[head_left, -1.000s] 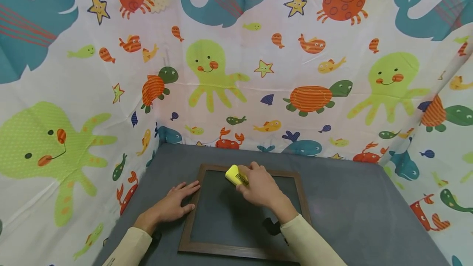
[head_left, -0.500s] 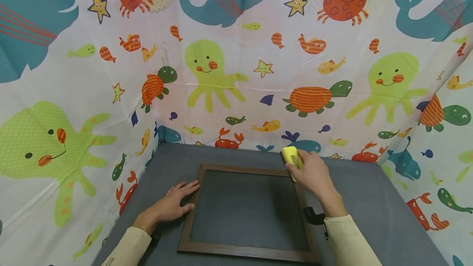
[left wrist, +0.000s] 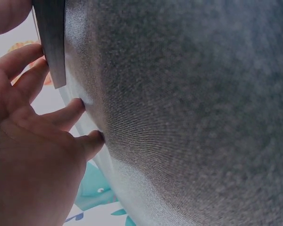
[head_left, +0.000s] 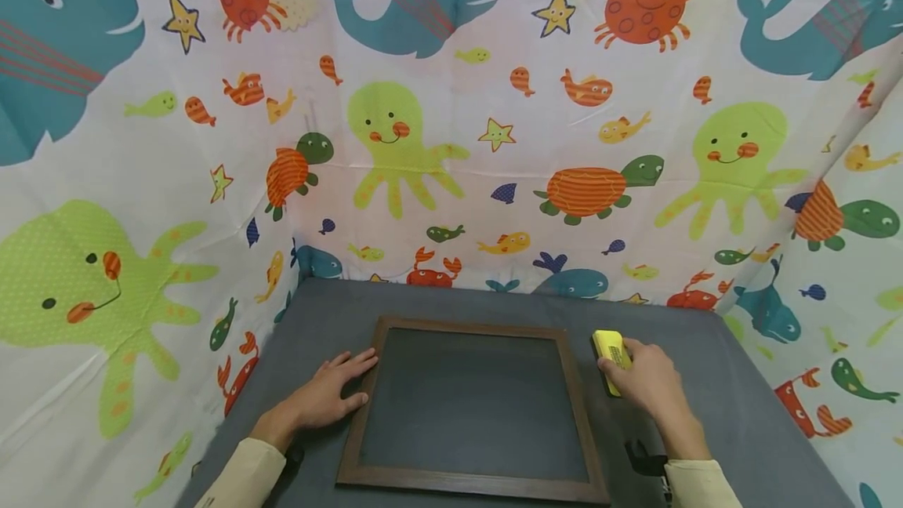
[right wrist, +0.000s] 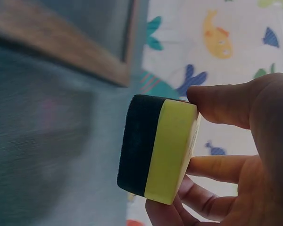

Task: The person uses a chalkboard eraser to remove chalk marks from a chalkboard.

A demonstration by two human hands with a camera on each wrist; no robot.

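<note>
grey desk [head_left: 705,382] carries a framed board [head_left: 469,406]. right hand [head_left: 649,382] pinches the eraser [head_left: 610,351] in its grip, just right of the frame. left hand [head_left: 324,397] lies flat, fingers relaxed, touching the frame's left edge.

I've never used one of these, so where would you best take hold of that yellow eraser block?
Grip the eraser by its yellow back, thumb on one long side and fingers on the other, coming from above. The right hand holds it this way. The right wrist view shows a dark felt layer under the yellow; leave that face free so it can meet the chalkboard.
</note>
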